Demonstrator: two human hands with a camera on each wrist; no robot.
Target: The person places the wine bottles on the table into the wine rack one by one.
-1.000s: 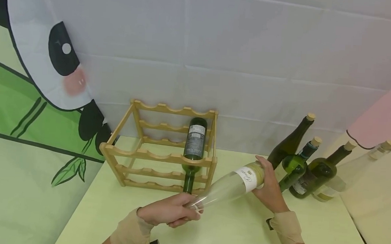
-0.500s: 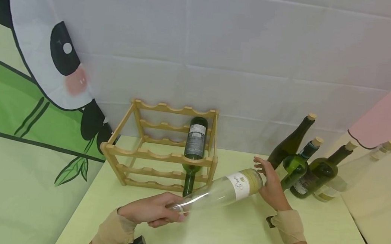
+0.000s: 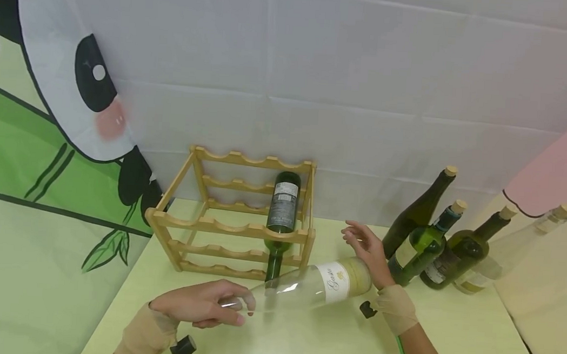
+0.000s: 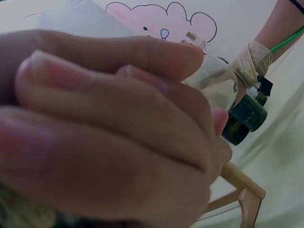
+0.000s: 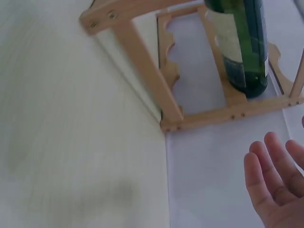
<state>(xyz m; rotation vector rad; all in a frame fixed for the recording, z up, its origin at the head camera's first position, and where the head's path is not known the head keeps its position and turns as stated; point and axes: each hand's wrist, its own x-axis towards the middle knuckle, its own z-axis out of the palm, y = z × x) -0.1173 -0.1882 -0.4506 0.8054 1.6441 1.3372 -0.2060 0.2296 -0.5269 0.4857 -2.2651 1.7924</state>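
Observation:
My left hand (image 3: 202,304) grips the neck of a clear glass wine bottle (image 3: 301,290), which lies nearly level in front of the rack. Its white and yellow label faces up and its base points right. In the left wrist view, curled fingers (image 4: 118,104) fill the picture and hide most of the neck. Just beyond the bottle's base, my right hand (image 3: 366,252) has relaxed fingers and holds nothing. Those fingers (image 5: 280,175) show loosely extended in the right wrist view. A wooden wine rack (image 3: 231,227) holds one dark green bottle (image 3: 283,212), neck toward me, in its right slot.
Three corked green bottles, among them a tall one (image 3: 420,207), a shorter one (image 3: 420,247) and a dark-labelled one (image 3: 459,253), stand at the right. A clear corked bottle (image 3: 508,253) is beside them. A printed cloth (image 3: 366,95) hangs behind the pale table (image 3: 302,346).
The left hand has drawn the clear bottle left and toward me, turning it more level. My right hand has let go of the bottle's base and moved left.

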